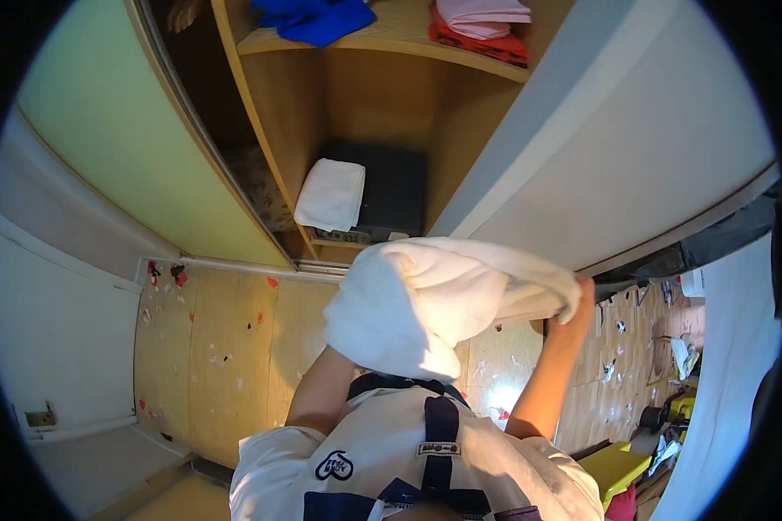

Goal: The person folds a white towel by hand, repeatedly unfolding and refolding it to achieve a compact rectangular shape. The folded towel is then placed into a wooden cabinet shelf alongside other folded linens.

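Note:
A large white cloth (430,293) is bunched and spread in front of my torso. My right hand (581,303) grips its far right end, with the arm stretched out to the right. My left forearm goes up under the cloth's left part, and the cloth hides my left hand. Beyond the cloth, a folded white towel (331,194) lies on top of a black safe (394,189) in the lower compartment of a wooden wardrobe (378,91).
Above, a shelf (391,32) holds blue cloth (322,19) and folded pink (482,16) and red cloth (489,47). A pale green sliding door (117,143) stands at left, a white panel (599,143) at right. Scraps litter the wooden floor (228,325). A yellow object (616,465) is at lower right.

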Demonstrator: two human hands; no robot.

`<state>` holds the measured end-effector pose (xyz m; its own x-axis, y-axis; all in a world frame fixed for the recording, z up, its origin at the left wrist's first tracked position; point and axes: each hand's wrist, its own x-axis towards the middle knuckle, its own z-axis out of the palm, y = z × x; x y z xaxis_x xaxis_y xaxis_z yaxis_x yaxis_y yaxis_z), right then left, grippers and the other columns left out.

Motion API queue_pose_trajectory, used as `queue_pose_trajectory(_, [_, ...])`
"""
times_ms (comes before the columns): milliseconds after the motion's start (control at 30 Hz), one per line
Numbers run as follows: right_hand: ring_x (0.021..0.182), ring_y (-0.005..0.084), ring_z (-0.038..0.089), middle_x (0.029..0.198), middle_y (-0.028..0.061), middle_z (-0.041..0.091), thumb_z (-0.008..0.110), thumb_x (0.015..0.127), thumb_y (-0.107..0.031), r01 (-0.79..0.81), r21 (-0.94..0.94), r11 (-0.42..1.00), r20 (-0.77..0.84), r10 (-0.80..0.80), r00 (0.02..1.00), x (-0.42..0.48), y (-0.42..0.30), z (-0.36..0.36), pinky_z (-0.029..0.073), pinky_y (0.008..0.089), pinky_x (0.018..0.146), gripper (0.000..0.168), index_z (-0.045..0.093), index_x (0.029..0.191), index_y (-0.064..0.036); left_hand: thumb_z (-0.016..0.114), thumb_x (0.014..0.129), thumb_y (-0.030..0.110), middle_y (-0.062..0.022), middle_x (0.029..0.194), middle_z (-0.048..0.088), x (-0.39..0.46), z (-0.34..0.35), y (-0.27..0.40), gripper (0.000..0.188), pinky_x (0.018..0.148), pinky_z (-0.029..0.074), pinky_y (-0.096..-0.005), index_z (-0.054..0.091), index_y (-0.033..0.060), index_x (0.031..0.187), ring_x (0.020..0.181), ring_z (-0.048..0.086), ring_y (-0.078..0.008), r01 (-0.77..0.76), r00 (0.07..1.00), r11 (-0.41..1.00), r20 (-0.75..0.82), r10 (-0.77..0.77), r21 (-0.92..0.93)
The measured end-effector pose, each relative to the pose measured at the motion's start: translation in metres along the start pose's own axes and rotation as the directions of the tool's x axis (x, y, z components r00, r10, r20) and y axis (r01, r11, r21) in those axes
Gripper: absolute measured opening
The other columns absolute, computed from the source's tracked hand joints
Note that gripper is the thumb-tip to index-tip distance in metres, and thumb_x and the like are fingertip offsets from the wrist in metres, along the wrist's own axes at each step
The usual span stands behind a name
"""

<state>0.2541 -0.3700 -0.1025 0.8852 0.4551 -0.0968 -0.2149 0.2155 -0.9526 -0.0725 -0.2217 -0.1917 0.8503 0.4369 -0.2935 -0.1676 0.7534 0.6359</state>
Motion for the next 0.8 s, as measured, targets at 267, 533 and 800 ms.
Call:
queue_pose_trajectory(267, [0.074,0.023,0.061,0.077,0.0095,0.06,0.055,0.081,-0.021,0.099,0.334,0.938,-0.16,-0.047,0.986,0.023,-0.075,-0.114,0.052,0.0349,0.069,0.016,0.054,0.08,-0.005,0.06,0.079,0.017,-0.0116,0.095,0.065,-0.017,0.036,0.029,0.027,0.072,0.048,-0.0291,0.061,-0.0004,0.099,0.075,0.058,-0.02,-0.105,0.98,0.86,-0.097,0.176,0.5])
queue_pose_trajectory(533, [0.082,0.0181,0.057,0.087,0.006,0.057,0.061,0.083,-0.024,-0.002,0.233,0.973,-0.093,0.024,0.995,0.032,-0.076,-0.147,0.048,0.0312,0.071,0.023,0.056,0.094,-0.005,0.066,0.078,0.016,-0.0092,0.108,0.062,-0.014,0.068,-0.002,0.039,0.085,0.044,-0.027,0.056,0.0039,0.113,0.095,0.056,-0.0165,-0.064,0.685,0.124,-0.047,0.727,0.99])
queue_pose_trajectory(800, [0.072,0.012,0.055,0.076,0.0013,0.057,0.06,0.086,-0.016,0.026,-0.105,0.994,0.323,0.01,0.946,-0.004,-0.021,-0.121,0.046,0.0269,0.068,0.012,0.058,0.085,-0.005,0.065,0.075,0.019,-0.0085,0.103,0.062,-0.028,0.21,-0.002,0.033,0.086,0.043,-0.0268,0.06,0.0029,0.104,0.099,0.055,-0.02,-0.247,0.708,0.138,0.081,0.701,0.959])
